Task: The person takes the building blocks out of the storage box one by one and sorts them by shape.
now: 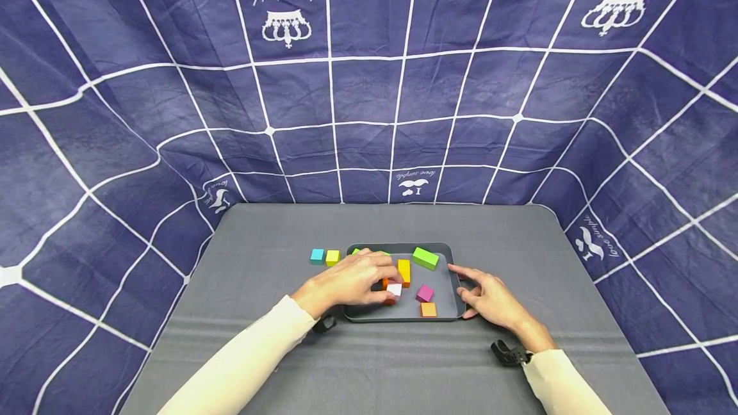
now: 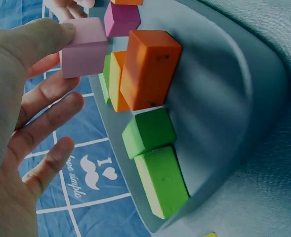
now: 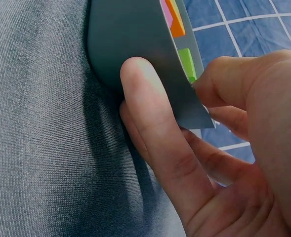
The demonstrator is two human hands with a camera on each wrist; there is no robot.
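Pale pink block (image 1: pixel 394 289) — pinched between thumb and fingertips of the left hand (image 1: pixel 352 282), low over the near-left part of the grey tray (image 1: pixel 447 284). In the left wrist view the same pink cube (image 2: pixel 84 47) sits at the thumb tip, the other fingers (image 2: pixel 50 129) spread loosely beneath it.

Just beside the pink block: an orange block (image 1: pixel 384 284), mostly hidden by the hand, and a yellow-orange block (image 1: pixel 404 271) standing upright. A magenta cube (image 1: pixel 425 292) and a small orange cube (image 1: pixel 428 309) lie nearer the front edge of the tray. A long green block (image 1: pixel 425 258) lies at the far right corner; more green pieces (image 1: pixel 369 252) show past the left knuckles.

Right hand (image 1: pixel 492 300) — grips the tray's right rim, thumb on top, fingers (image 3: pixel 150 113) curled underneath against the cloth.

Outside the tray, on the grey table (image 1: pixel 259 287), a cyan cube (image 1: pixel 317 256) and a yellow cube (image 1: pixel 332 257) touch side by side, near the far-left corner of the tray.
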